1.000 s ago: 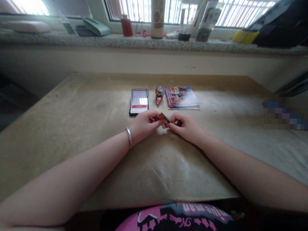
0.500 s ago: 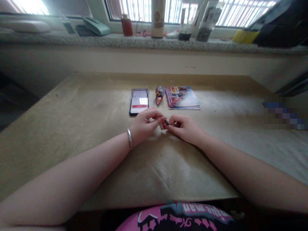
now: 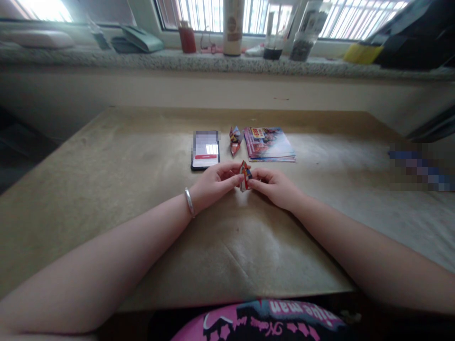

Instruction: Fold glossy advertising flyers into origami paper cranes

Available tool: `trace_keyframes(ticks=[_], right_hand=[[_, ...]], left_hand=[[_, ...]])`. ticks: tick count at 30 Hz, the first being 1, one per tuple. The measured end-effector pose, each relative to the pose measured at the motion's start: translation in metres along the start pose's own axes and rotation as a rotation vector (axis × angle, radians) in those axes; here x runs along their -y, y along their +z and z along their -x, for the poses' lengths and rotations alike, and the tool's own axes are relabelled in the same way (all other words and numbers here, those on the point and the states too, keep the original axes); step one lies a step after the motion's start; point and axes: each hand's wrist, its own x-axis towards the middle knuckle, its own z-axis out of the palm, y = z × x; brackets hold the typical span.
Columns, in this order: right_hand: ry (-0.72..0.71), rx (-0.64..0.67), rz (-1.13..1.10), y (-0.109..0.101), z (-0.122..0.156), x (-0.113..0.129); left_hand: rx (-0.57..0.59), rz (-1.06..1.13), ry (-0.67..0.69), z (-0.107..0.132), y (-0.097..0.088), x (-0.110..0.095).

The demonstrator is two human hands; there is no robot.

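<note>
my left hand (image 3: 216, 183) and right hand (image 3: 277, 188) both pinch a small folded red-printed paper (image 3: 245, 176), which might tear if tugged unevenly.

Left fingers (image 3: 232, 180), right fingers (image 3: 259, 185) hold folded paper (image 3: 245, 170); phone (image 3: 203, 162) near.

Phone (image 3: 204, 162) flat on table (image 3: 117, 175); red bottle (image 3: 187, 39), tall cream bottle (image 3: 233, 31) on speckled windowsill (image 3: 209, 62).
</note>
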Motion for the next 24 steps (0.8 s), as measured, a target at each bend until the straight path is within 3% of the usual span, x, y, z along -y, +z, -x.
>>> trace_keyframes(ticks=[3,8,14,20,24], right_hand=[[0.02,0.019,-0.053,-0.0014,-0.0012,-0.0018],[0.076,0.034,-0.048,-0.0019,-0.0012,-0.0024],[0.071,0.024,-0.216,0.0012,-0.002,-0.0052],[0.084,-0.035,-0.16,0.0015,-0.0014,-0.0047],[0.053,-0.094,-0.096,0.001,-0.0007,-0.0032]], left_hand=[[0.042,0.085,-0.042,0.0004,0.0006,0.0022],[0.039,0.04,-0.008,-0.0006,-0.0018,-0.0007],[0.035,0.149,-0.037,-0.0021,0.0008,0.0017],[0.021,0.271,-0.089,-0.0027,0.0044,0.0014],[-0.001,0.222,-0.125,-0.0038,0.0057,0.0007]])
